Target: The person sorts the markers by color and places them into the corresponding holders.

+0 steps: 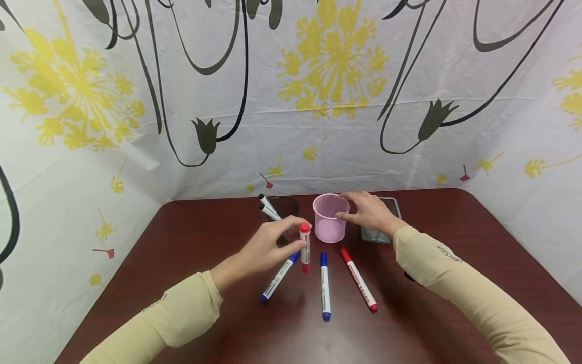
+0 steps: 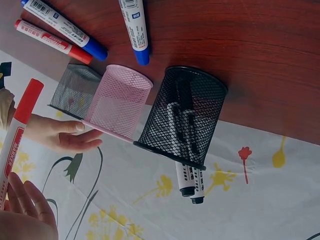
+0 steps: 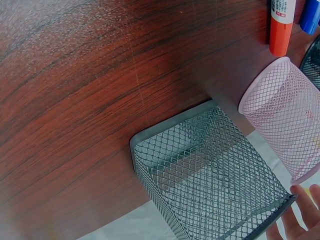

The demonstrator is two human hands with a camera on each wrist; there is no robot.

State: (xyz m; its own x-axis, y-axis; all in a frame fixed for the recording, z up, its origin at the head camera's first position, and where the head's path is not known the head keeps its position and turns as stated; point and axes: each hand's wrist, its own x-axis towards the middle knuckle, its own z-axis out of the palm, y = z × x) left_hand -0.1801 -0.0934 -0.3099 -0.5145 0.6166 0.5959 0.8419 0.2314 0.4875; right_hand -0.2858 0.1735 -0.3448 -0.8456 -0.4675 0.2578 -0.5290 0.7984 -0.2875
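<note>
My left hand (image 1: 273, 245) pinches a red marker (image 1: 305, 247) between thumb and fingers, upright over the table, its red cap up. Beside it stands a pink mesh pen holder (image 1: 330, 230). My right hand (image 1: 370, 211) holds that holder at its right rim, thumb at the front and fingers toward the back. In the left wrist view, a black mesh pen holder (image 2: 187, 117) contains two black-capped markers (image 2: 186, 180); my left hand partly hides it in the head view. Nothing shows inside the pink holder.
Two blue markers (image 1: 325, 285) and another red marker (image 1: 359, 280) lie on the dark wooden table (image 1: 254, 333). A square grey mesh holder (image 3: 210, 170) stands right of the pink one, partly behind my right hand. Patterned white fabric (image 1: 273, 91) hangs behind the table.
</note>
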